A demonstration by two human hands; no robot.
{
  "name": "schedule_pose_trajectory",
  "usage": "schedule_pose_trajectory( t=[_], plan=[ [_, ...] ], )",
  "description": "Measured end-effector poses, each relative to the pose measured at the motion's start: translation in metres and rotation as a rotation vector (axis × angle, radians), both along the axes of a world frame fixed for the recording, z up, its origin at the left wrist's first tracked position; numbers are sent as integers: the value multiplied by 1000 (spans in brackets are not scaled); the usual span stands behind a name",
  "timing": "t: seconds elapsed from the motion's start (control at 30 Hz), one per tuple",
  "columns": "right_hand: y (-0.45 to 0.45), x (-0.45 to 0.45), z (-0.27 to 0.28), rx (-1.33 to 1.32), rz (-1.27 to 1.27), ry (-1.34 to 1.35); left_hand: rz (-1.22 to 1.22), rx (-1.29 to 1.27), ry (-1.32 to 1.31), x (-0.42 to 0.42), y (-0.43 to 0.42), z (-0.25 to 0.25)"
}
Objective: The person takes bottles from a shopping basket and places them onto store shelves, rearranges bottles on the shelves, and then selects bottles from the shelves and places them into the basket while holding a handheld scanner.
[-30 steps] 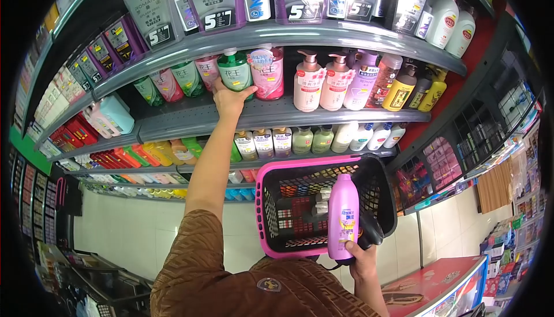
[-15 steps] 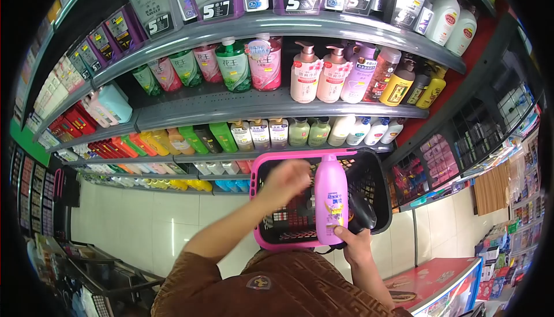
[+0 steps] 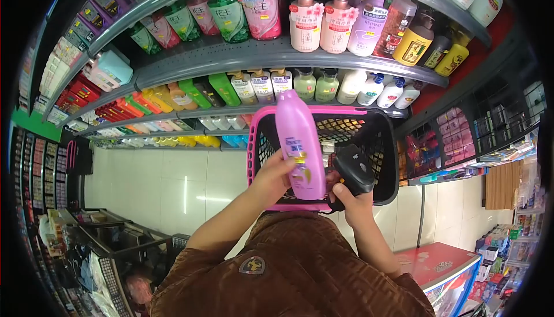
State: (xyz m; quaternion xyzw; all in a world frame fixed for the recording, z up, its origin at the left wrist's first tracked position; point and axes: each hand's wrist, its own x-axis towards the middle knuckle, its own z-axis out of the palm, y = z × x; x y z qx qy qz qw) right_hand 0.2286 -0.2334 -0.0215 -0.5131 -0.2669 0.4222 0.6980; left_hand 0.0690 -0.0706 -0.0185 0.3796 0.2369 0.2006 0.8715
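Note:
A pink shampoo bottle (image 3: pixel 297 138) stands slightly tilted over the shopping basket, its label facing up toward me. My left hand (image 3: pixel 272 179) is closed around the bottle's lower left side. Just to the right, my right hand (image 3: pixel 353 206) grips a black barcode scanner (image 3: pixel 354 170) by its handle, with the head pointing away from me. Beneath both lies the black mesh basket (image 3: pixel 252 149) with its pink rim. A small pale item (image 3: pixel 328 146) shows inside it, too little seen to name.
Shelves ahead carry pump bottles, such as green and pink ones (image 3: pixel 228 17) and pale pink ones (image 3: pixel 304 22). A lower shelf holds lotion bottles (image 3: pixel 366 90) close behind the basket. Hanging goods (image 3: pixel 450 138) line the right. A red-topped case (image 3: pixel 435 265) stands at lower right.
The bottle has passed from my right hand to my left and shifted left and up. My right hand now holds only the scanner. The view has tipped down, so the shelves sit higher.

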Motion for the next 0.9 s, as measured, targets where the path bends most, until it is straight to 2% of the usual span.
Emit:
schedule_pose_trajectory(
  t=[0.07, 0.1, 0.13, 0.2, 0.27, 0.33, 0.4, 0.47, 0.53, 0.63, 0.9],
  plan=[
    [-9, 3, 8, -31, 41, 7, -111, -256, -342, 4, 6, 11],
    [-15, 6, 8, -44, 70, -33, -134, -318, -403, 9, 10, 15],
    [-20, 9, 7, -47, 79, -30, -181, -530, -596, 14, 12, 14],
    [-30, 16, 7, 14, 203, -67, -346, -686, -865, 27, 15, 9],
    [-40, 19, 13, -31, 198, -63, -303, -673, -849, 30, 9, 1],
    [-47, 25, 26, -20, 388, -86, -257, -672, -819, 31, -1, -5],
    [-40, 25, 37, -40, 439, -50, -189, -588, -672, 30, -8, -7],
    [-32, 24, 38, -61, 576, -361, -203, -573, -651, 26, -11, -8],
    [-26, 15, 40, -66, 546, -310, -217, -486, -619, 21, -9, -10],
    [-20, 8, 43, -104, 560, -397, -233, -508, -629, 16, -5, -9],
    [12, -42, 41, -78, 504, -380, -324, -556, -738, -24, 39, -15]
  ],
)
